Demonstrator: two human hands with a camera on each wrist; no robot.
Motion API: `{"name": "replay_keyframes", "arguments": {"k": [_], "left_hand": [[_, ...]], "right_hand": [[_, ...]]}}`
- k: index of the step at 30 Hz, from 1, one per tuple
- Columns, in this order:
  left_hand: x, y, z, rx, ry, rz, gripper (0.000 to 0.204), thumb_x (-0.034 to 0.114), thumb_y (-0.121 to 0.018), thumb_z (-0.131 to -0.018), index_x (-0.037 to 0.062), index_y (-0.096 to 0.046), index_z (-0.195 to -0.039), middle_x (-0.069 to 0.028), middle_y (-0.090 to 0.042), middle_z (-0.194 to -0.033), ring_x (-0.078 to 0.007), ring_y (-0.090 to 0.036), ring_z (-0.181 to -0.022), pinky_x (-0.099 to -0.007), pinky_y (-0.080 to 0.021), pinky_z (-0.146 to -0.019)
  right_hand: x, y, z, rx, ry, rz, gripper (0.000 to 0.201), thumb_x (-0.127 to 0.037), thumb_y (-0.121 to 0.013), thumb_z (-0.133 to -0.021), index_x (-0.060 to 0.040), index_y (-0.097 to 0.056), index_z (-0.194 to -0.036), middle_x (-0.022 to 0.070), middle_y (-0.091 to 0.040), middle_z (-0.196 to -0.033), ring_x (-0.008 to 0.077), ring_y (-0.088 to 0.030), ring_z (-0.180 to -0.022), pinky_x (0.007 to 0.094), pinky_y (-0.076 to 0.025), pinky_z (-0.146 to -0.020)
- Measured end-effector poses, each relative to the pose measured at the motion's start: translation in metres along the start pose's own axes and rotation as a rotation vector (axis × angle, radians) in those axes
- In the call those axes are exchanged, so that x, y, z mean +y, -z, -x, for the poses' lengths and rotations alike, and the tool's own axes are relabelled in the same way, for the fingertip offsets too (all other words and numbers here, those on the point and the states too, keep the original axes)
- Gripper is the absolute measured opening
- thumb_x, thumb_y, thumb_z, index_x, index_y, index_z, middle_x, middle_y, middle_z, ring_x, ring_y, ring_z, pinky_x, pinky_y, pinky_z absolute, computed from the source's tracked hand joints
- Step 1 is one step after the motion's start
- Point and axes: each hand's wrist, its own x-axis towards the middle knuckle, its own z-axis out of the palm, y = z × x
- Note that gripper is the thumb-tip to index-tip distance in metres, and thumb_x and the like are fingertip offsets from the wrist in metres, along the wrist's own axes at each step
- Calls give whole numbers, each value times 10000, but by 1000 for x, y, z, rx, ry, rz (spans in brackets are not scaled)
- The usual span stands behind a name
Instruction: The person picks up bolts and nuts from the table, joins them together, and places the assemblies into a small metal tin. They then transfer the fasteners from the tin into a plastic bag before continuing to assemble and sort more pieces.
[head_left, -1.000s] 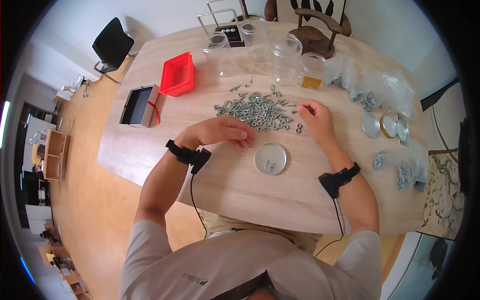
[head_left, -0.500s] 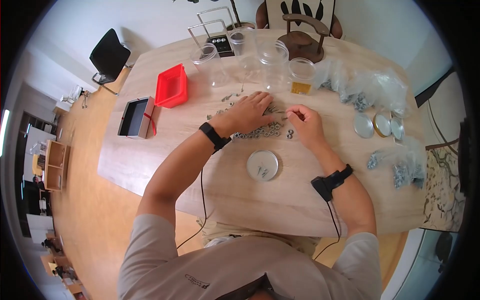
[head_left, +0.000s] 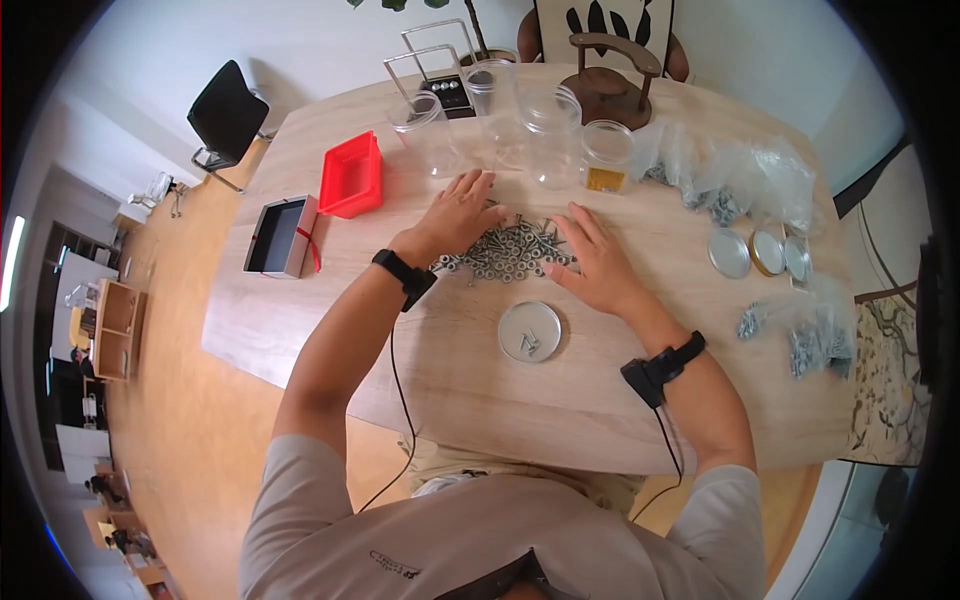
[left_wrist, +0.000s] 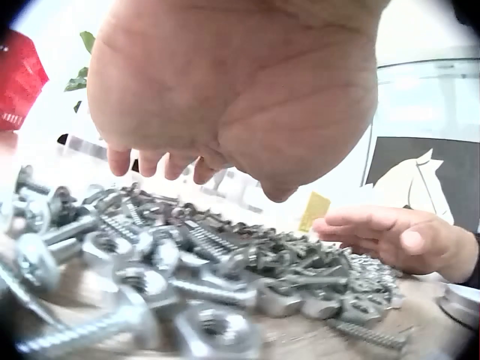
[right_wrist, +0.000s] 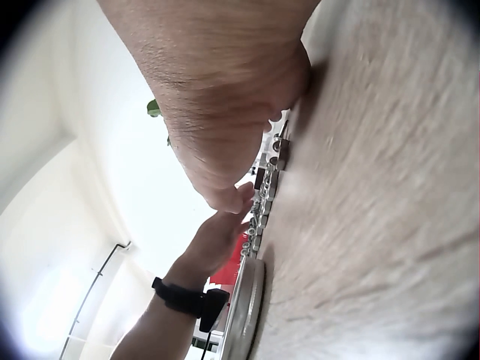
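Note:
A pile of metal bolts and nuts (head_left: 505, 252) lies mid-table, seen close up in the left wrist view as bolts with threaded shanks and square-looking nuts (left_wrist: 217, 330). My left hand (head_left: 452, 218) reaches over the pile's far left side, palm down with the fingers extended, and hides part of it. On the right edge of the pile, my right hand (head_left: 597, 268) has its fingers straight and thumb spread towards the hardware. Closer to me sits a round metal lid (head_left: 512, 350) with a few bolts (head_left: 528, 342) in it.
Clear plastic jars (head_left: 550, 140) stand along the back. To the left are a red bin (head_left: 350, 175) and an open box (head_left: 280, 235). On the right lie several round lids (head_left: 729, 253) and plastic bags of hardware (head_left: 790, 185), (head_left: 815, 345).
From beside the lid, my left hand moved out over the pile, then left to its far side. My right hand's fingers went from bunched together to straight and spread at the pile's edge.

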Motion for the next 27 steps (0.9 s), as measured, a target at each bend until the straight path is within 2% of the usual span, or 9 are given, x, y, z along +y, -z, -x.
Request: {"name": "replay_keyframes", "arguments": {"k": [1,4,7,13,16,19,22,25,27], "left_hand": [[3,6,-2,-23,5,2,679,424,-633,-1058,-24,-467,-1541,-262,-488,-1590,-431,-452,-1497,-530,-388,-1220],[33,12,4,-169,8,-17,684,409,-620,-1079,-71,-454,-1536,-305,-443,-1608,-468,-401,-1520,-500,-371,-1242],[52,8,18,-154,-43,-73,710,429,-613,-1080,-64,-429,-1558,-300,-427,-1623,-464,-387,-1535,-516,-347,-1256],[72,15,34,-233,-79,95,720,435,-617,-1071,-36,-413,-1577,-287,-404,-1648,-461,-370,-1554,-546,-314,-1273],[87,21,24,-130,-63,-83,719,419,-620,-1066,-30,-405,-1586,-274,-410,-1651,-442,-375,-1558,-552,-325,-1264],[91,5,15,-216,-111,-24,707,400,-624,-1061,-22,-407,-1587,-268,-438,-1636,-430,-394,-1548,-561,-335,-1253],[96,12,29,-173,-95,22,693,411,-609,-1068,-27,-423,-1572,-266,-458,-1618,-418,-407,-1538,-557,-343,-1245],[53,22,47,62,-21,149,657,418,-630,-1039,-14,-488,-1513,-224,-515,-1553,-393,-451,-1490,-545,-382,-1205],[20,19,69,70,195,97,669,446,-618,-1054,-5,-483,-1528,-222,-504,-1564,-386,-429,-1509,-541,-368,-1215]], "right_hand": [[-2,1,-1,-16,-8,-7,808,-527,-700,-984,-39,-481,-1588,296,-373,-1686,479,-355,-1561,525,-315,-1280],[-3,4,0,-44,-27,-21,839,-539,-703,-976,-27,-466,-1597,292,-359,-1698,476,-341,-1570,531,-302,-1288],[-2,3,0,-51,-4,-9,850,-525,-709,-970,-18,-453,-1603,291,-365,-1696,469,-339,-1574,531,-288,-1294],[-5,7,0,-118,2,35,892,-494,-730,-951,12,-421,-1617,276,-364,-1705,432,-317,-1598,518,-243,-1315],[-3,5,0,-132,9,40,922,-492,-741,-942,25,-400,-1625,264,-363,-1711,415,-306,-1609,511,-224,-1324],[-6,9,-2,-156,12,44,944,-499,-749,-937,27,-386,-1632,257,-360,-1715,404,-294,-1616,504,-211,-1330],[-10,12,-3,-171,17,65,968,-530,-751,-936,21,-377,-1639,257,-352,-1720,398,-283,-1622,499,-204,-1334],[-14,14,2,-175,16,82,986,-569,-744,-937,16,-377,-1641,257,-348,-1722,396,-277,-1625,498,-200,-1335],[-15,15,1,-177,16,110,999,-595,-737,-937,11,-375,-1644,256,-348,-1723,396,-275,-1627,501,-196,-1335]]}}
